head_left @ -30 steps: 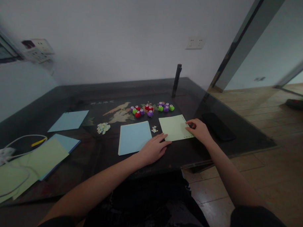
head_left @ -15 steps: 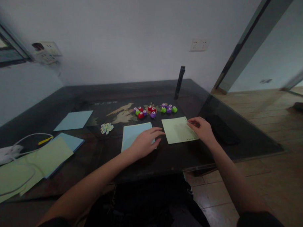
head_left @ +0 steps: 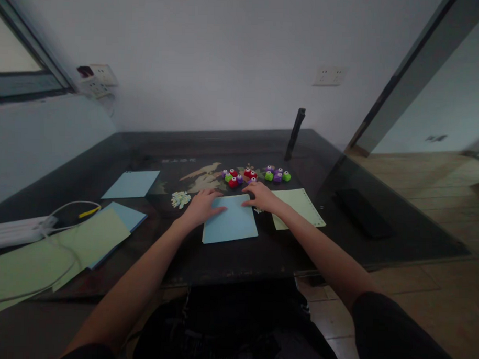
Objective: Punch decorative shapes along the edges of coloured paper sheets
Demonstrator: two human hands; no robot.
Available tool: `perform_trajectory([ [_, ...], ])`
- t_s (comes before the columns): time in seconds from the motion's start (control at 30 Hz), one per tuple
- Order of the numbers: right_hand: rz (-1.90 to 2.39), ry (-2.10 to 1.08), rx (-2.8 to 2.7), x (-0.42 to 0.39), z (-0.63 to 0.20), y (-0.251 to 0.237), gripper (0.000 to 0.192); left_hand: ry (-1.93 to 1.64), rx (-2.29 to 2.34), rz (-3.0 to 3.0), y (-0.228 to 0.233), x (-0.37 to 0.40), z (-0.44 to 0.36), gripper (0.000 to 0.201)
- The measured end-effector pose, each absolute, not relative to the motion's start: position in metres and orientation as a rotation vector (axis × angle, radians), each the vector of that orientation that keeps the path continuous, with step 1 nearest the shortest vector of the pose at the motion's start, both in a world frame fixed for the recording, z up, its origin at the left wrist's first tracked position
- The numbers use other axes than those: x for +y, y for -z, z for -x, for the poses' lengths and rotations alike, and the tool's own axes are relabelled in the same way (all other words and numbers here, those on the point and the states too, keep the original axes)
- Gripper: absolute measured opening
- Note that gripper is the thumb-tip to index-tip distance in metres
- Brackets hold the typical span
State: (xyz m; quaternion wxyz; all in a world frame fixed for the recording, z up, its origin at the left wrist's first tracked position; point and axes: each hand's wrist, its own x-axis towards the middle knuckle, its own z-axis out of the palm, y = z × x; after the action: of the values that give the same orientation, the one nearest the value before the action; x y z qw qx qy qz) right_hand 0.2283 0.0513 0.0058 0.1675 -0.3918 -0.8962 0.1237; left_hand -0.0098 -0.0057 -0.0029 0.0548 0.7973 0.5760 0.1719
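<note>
A light blue sheet of paper (head_left: 230,221) lies flat on the dark table in front of me. At its far left corner is my left hand (head_left: 201,205), open, with the thumb over the paper and the fingers spread along the edge. My right hand (head_left: 264,197) is at the far right corner, thumb and fingers apart. Beneath my right forearm, a pale green sheet with punched holes (head_left: 299,205) is partly covered. Small pale pieces (head_left: 181,199) form a pile left of the blue sheet; a few more show beside my right hand.
Red, green and purple eyed toys (head_left: 233,182) stand in clusters behind the sheets. A black upright stick (head_left: 295,134) rises at the back. To the left lie blue paper (head_left: 132,184), green sheets (head_left: 92,237) and a white power strip (head_left: 19,233) with its cable. At right is a dark flat object (head_left: 364,212).
My right hand has left the green sheet and moved left to the blue sheet's far corner. My left hand has shifted to its left corner. The view has turned slightly.
</note>
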Motion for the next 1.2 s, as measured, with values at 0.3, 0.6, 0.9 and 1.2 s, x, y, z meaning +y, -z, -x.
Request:
perform_trajectory([
  [0.3,1.108,-0.26,-2.574,0.044,-0.229,0.003,0.052,-0.464,1.725,-2.447,0.007,-0.001,0.015,0.051],
  [0.6,1.133,-0.236,-2.526,0.035,-0.228,-0.001,0.047,-0.461,1.729,-2.456,0.0,-0.006,0.011,0.048],
  [0.9,1.157,-0.276,-2.392,0.038,-0.224,0.002,0.018,-0.494,1.71,-2.444,0.002,-0.006,0.012,0.047],
  [1.2,1.127,-0.669,-2.119,0.04,-0.225,0.0,0.014,-0.644,1.745,-2.408,-0.007,-0.004,0.015,0.035],
])
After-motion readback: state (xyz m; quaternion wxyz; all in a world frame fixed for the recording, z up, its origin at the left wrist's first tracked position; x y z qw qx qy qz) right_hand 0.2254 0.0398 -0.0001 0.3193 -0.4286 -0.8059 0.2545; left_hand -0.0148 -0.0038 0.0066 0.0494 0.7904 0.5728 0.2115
